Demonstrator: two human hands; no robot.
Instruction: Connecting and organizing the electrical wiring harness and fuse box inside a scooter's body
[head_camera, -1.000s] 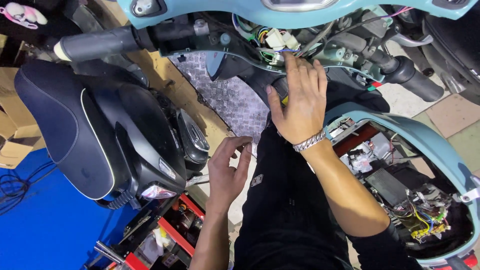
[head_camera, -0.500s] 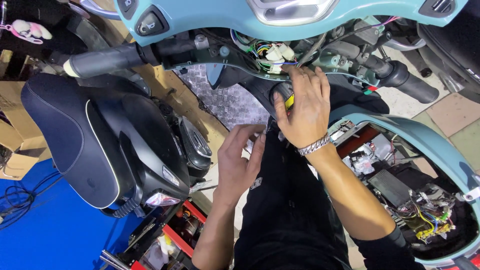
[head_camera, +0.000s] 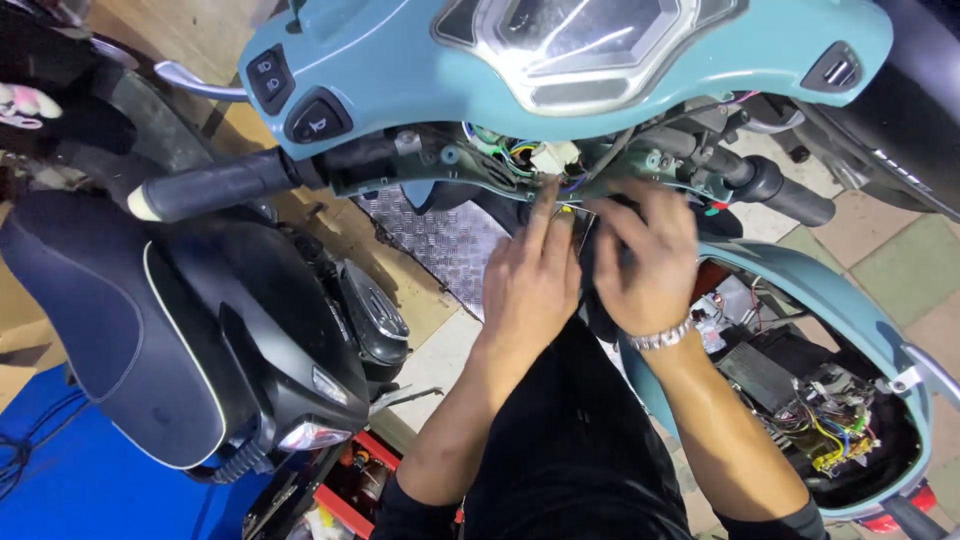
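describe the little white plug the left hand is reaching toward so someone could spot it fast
Find the teal scooter handlebar housing across the top. Under its middle hangs a tangle of coloured wires; the white connector sits there, just above the left hand fingertips. It is the only pale, blocky piece among thin wires.

A black scooter (head_camera: 200, 340) with a dark seat stands at left, its headlight near. Below it lies a blue mat (head_camera: 90, 480), and a red toolbox (head_camera: 350, 480) sits beside. Tiled floor (head_camera: 890, 260) shows at right.

Small white wire connector (head_camera: 553, 156), among coloured wires (head_camera: 520, 150), under the teal scooter handlebar cover (head_camera: 420, 85), exposed.
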